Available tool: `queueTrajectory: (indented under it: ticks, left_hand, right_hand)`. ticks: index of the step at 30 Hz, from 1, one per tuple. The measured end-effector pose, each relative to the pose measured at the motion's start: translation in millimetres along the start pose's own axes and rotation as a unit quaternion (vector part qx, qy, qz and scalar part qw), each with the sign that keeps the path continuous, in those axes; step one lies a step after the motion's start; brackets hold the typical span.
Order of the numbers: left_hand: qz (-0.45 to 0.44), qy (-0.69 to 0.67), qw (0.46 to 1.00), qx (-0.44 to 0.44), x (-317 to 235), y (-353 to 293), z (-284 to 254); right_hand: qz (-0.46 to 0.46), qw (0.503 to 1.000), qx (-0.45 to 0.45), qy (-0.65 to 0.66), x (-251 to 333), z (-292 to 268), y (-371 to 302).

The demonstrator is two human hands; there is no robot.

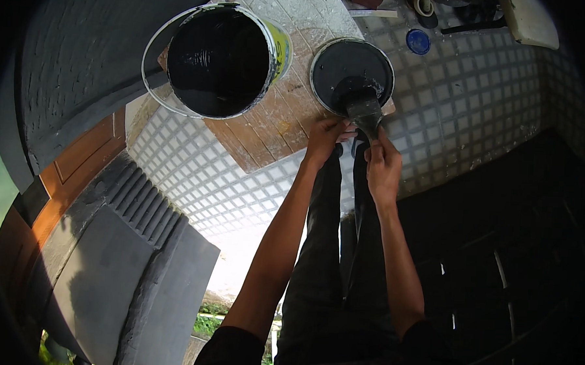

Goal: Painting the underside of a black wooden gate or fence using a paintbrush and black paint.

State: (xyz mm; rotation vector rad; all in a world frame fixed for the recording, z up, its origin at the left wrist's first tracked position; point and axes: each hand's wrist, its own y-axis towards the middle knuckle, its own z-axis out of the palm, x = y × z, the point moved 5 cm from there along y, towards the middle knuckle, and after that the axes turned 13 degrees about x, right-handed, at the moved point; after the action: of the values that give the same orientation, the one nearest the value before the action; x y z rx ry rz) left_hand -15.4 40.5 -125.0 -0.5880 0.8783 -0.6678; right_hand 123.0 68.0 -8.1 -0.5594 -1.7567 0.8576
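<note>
My right hand (383,165) is wrapped round the handle of a wide paintbrush (364,112). The brush's dark head rests over the near part of a shallow round bucket lid (342,59), which is coated with dark grey paint and has a pale rim. At the lid's near edge, my left hand (325,141) has its fingers closed on the rim, just left of the brush; its fingertips are partly hidden. To the left stands a large paint bucket (280,48) with a wire handle, filled with glossy dark paint.
Bucket and lid sit on a paint-spattered wooden board (261,142) over a tiled floor (466,92). A small blue cap (417,41) lies at the right. A dark textured wall (89,56) rises on the left, above a grey ledge (125,266). My legs (321,275) are below.
</note>
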Motion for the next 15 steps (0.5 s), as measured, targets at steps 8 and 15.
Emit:
queueTrajectory:
  ticks: [8,15]
  left_hand:
    - [0.008,0.046,0.999,-0.020,0,-4,-9]
    - [0.024,0.015,1.000,0.002,0,-2,-2]
  right_hand:
    - [0.042,0.999,-0.002,0.027,0,12,-24]
    - [0.026,0.999,0.001,-0.019,5,18,-10]
